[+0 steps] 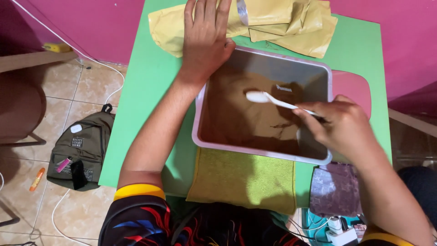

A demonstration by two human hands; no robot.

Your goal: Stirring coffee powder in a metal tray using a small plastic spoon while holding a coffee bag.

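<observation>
From the head view, the right hand [339, 125] grips the handle end of a white plastic spoon [273, 100]. The spoon's long axis runs nearly level, its bowl pointing away from that hand toward the person's left, with the bowl hovering over or touching brown powder [236, 118] inside a square tray [261, 152] with a pale rim. The spoon is slim, glossy and plain white. The left hand [205, 36] lies flat and open, palm down, on yellow packets [291, 25] at the tray's far corner. Below the tray, a yellow-green cloth [241, 180] covers the green counter [145, 91].
</observation>
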